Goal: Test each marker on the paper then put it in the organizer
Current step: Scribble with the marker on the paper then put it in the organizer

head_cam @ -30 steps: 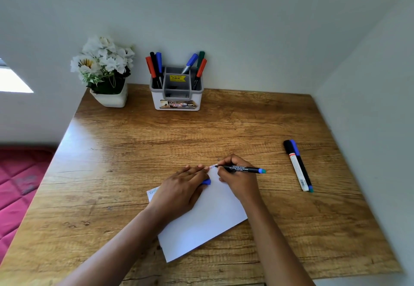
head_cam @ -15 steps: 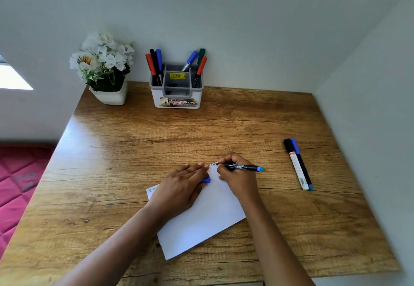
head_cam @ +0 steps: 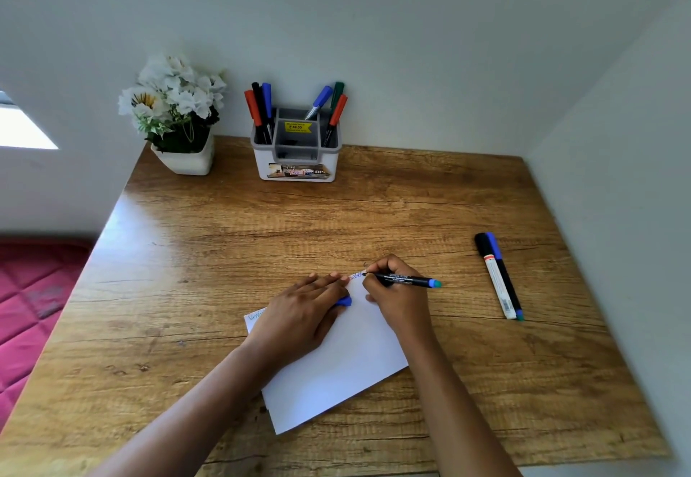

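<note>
Head: right hand (head_cam: 398, 302) pinches marker (head_cam: 408, 281), tip on paper (head_cam: 336, 375); left hand (head_cam: 299, 316) flat.

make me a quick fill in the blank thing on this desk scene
1. A ____ cap pokes out from under the left hand.
2. The organizer holds ____ markers.
3. The right hand grips a marker, tip on the paper; ____ loose markers lie on the table to its right.

Missing: blue, six, two
</note>
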